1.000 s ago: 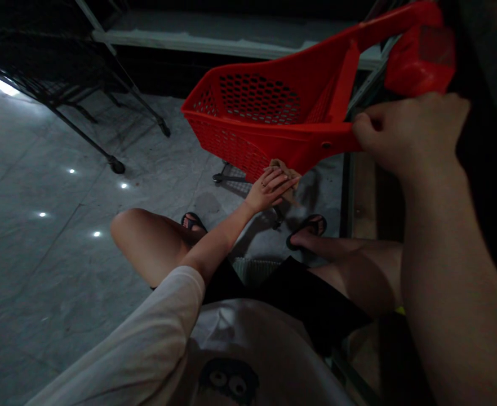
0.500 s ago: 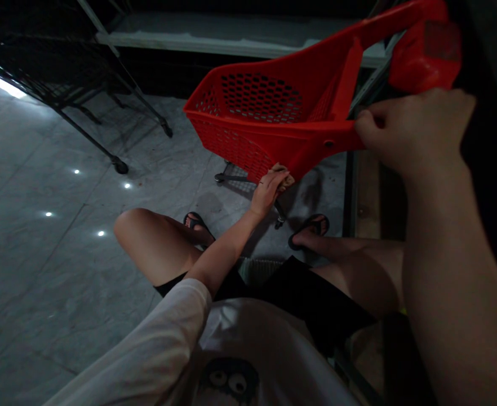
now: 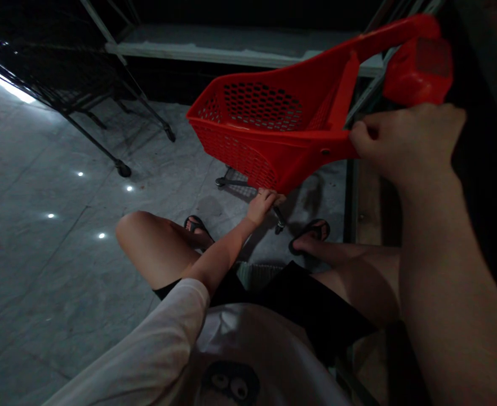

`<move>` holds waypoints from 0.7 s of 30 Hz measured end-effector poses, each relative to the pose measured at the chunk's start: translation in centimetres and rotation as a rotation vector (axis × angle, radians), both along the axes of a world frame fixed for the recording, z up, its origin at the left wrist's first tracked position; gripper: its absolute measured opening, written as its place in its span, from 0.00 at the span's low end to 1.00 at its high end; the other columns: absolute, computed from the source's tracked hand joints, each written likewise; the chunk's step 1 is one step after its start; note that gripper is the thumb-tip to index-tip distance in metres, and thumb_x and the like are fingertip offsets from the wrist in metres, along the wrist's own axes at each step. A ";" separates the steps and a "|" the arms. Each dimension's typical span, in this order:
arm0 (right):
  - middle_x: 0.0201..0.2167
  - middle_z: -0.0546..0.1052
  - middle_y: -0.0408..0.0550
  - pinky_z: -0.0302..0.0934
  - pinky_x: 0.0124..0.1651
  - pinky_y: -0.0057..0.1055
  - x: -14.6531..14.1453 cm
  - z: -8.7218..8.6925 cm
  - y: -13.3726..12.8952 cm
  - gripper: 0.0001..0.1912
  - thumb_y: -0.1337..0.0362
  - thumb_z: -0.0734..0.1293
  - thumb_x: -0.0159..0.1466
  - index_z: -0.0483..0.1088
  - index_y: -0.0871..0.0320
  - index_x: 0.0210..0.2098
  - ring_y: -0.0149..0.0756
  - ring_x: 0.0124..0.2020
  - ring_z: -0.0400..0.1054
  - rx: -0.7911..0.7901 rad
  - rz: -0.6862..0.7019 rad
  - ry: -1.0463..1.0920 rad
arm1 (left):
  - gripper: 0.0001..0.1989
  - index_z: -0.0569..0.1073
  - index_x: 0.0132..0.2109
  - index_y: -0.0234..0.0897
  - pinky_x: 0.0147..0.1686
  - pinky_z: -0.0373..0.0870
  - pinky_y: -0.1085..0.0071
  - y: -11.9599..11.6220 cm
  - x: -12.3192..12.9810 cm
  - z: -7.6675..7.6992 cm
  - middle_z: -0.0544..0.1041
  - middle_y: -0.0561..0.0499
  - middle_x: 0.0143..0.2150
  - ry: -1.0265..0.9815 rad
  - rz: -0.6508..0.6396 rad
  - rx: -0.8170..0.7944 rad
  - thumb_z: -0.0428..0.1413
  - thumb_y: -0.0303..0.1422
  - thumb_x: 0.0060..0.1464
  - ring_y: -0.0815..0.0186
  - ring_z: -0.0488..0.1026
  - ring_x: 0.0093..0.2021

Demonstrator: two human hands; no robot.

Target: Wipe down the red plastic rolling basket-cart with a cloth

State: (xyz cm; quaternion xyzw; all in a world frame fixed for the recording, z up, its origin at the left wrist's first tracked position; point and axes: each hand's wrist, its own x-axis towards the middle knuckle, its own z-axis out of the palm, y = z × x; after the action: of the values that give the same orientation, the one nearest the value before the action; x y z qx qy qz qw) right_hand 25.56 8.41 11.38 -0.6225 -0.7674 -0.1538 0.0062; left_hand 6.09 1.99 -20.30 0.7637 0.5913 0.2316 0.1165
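Observation:
A red plastic shopping cart [image 3: 303, 155] with perforated sides stands in front of me, its basket end pointing left. My right hand [image 3: 409, 138] is closed around the cart's upper side rail, close to the boxy red handle end. Lower down, my left hand [image 3: 262, 206] presses a crumpled tan cloth [image 3: 280, 199] against the bottom edge of the basket. Most of the cloth is hidden under the fingers. Below the basket, a wheeled metal leg shows.
At the upper left stands a dark wire cart [image 3: 83, 90] on caster legs. A pale metal shelf [image 3: 214, 51] runs behind the red cart. My knees and sandalled feet flank the cart's base on the grey tiled floor [image 3: 62, 282].
My left hand has slid down with the cloth from the lower side panel to the basket's bottom edge. My right hand keeps its hold on the rail. The whole view has shifted slightly.

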 end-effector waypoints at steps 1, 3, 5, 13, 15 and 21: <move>0.46 0.84 0.67 0.55 0.45 0.44 0.1 -0.1 0.0 0.28 0.54 0.55 0.75 0.81 0.61 0.57 0.59 0.54 0.79 0.017 0.004 0.007 | 0.16 0.75 0.64 0.40 0.66 0.74 0.59 0.4 0.5 0.5 0.77 0.41 0.63 -0.007 -0.005 0.056 0.48 0.32 0.77 0.57 0.72 0.65; 0.46 0.84 0.67 0.55 0.45 0.45 0.2 -0.2 0.0 0.29 0.54 0.55 0.75 0.81 0.61 0.59 0.60 0.54 0.79 0.038 0.010 0.024 | 0.17 0.75 0.65 0.43 0.64 0.74 0.61 1.4 1.6 1.1 0.78 0.44 0.61 -0.002 -0.027 0.181 0.48 0.33 0.78 0.59 0.73 0.65; 0.46 0.84 0.68 0.54 0.45 0.44 0.4 -0.2 0.0 0.29 0.54 0.55 0.75 0.80 0.62 0.59 0.61 0.53 0.79 0.033 0.021 0.033 | 0.17 0.77 0.63 0.44 0.60 0.75 0.62 2.3 2.3 1.1 0.81 0.45 0.56 0.046 -0.079 0.234 0.47 0.34 0.79 0.59 0.76 0.61; 0.44 0.84 0.67 0.52 0.43 0.43 0.9 0.0 0.0 0.30 0.52 0.54 0.75 0.81 0.61 0.58 0.59 0.51 0.79 0.033 0.080 0.021 | 0.12 0.80 0.46 0.36 0.53 0.75 0.61 1.4 -1.8 -1.5 0.81 0.43 0.44 0.148 -0.025 0.101 0.54 0.34 0.75 0.58 0.76 0.47; 0.44 0.84 0.67 0.50 0.42 0.42 1.0 -0.1 0.1 0.30 0.52 0.54 0.75 0.81 0.62 0.58 0.58 0.51 0.79 0.030 0.080 0.033 | 0.13 0.80 0.48 0.35 0.51 0.76 0.62 1.2 -2.9 -0.8 0.81 0.41 0.47 0.143 0.033 0.107 0.53 0.35 0.76 0.58 0.76 0.48; 0.45 0.84 0.67 0.47 0.42 0.42 1.2 -0.7 0.7 0.29 0.52 0.55 0.76 0.80 0.61 0.60 0.58 0.53 0.78 0.026 0.042 0.050 | 0.20 0.80 0.59 0.46 0.65 0.74 0.55 4.6 -2.2 6.3 0.79 0.45 0.54 -0.116 0.155 0.401 0.43 0.38 0.80 0.57 0.75 0.60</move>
State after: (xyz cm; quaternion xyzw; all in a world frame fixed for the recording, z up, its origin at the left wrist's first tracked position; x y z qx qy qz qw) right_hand 26.77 9.10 10.72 -0.6098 -0.7777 -0.1479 0.0365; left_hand 3.92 6.63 -14.05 0.7091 0.5826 0.3964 -0.0222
